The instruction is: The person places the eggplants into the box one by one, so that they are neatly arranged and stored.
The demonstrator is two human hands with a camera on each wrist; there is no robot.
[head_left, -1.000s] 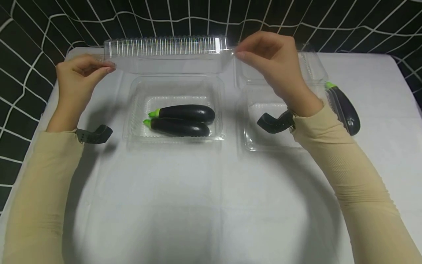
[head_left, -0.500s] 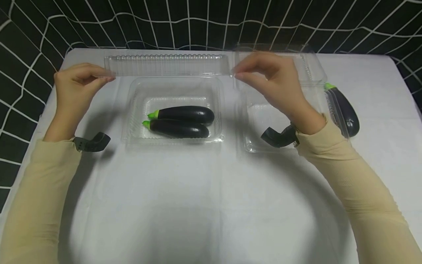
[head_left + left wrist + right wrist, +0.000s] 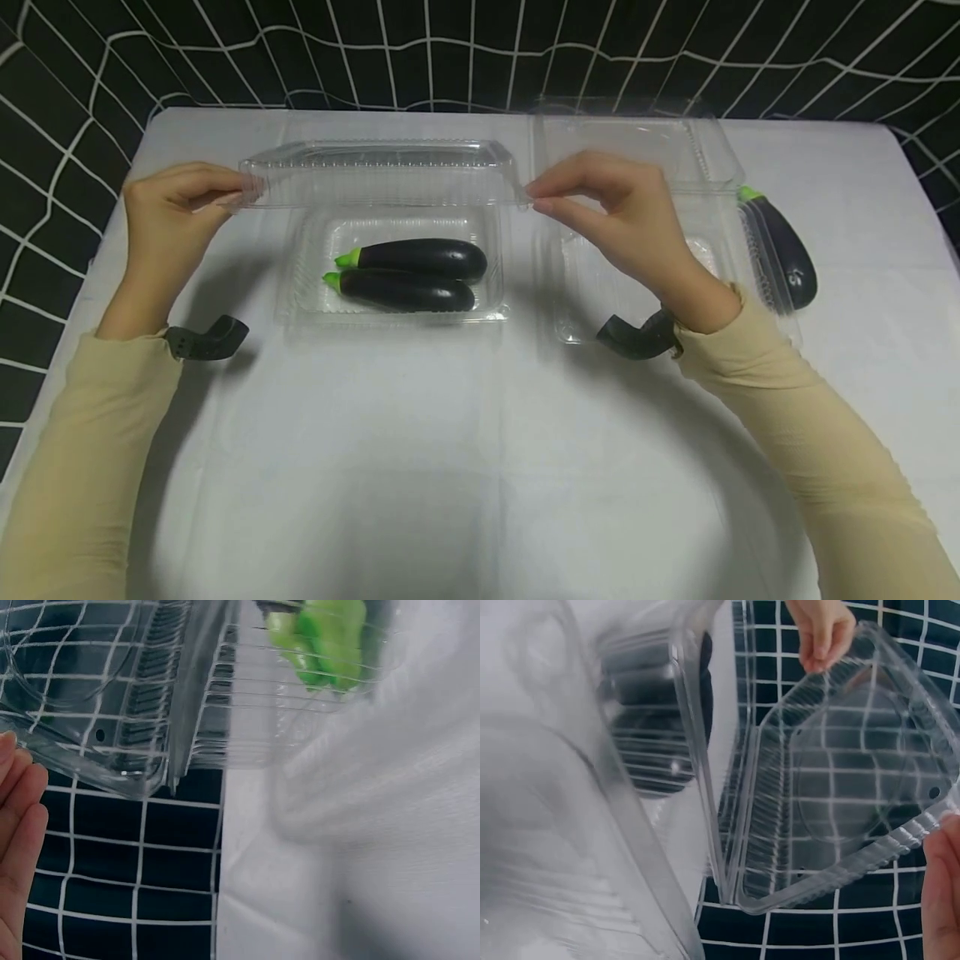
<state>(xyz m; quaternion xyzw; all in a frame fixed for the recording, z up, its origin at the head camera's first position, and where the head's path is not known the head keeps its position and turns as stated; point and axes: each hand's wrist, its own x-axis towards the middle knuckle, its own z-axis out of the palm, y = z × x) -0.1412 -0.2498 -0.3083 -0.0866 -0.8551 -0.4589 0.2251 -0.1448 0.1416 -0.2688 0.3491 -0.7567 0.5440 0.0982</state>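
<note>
A clear plastic clamshell container holds two dark eggplants (image 3: 412,260) with green stems in its base (image 3: 300,287). Its hinged lid (image 3: 382,179) stands tilted above the back of the base. My left hand (image 3: 168,212) pinches the lid's left front corner between thumb and fingers. At the opposite corner my right hand (image 3: 626,221) pinches the lid's edge. The right wrist view shows the raised lid (image 3: 855,772) spread between both hands, its hinge side joined to the base. Green stems (image 3: 326,645) show through the clear wall in the left wrist view.
A second clear clamshell (image 3: 566,308) stands open at the right, its lid (image 3: 637,137) folded back, partly behind my right hand. Beside it lies another eggplant (image 3: 787,246). A white cloth (image 3: 420,433) covers the table; a black, white-lined backdrop (image 3: 450,58) rises behind.
Both hands have brought the lid forward and down, from nearly upright at the back to tilted over the base's rear edge. The eggplants stay put.
</note>
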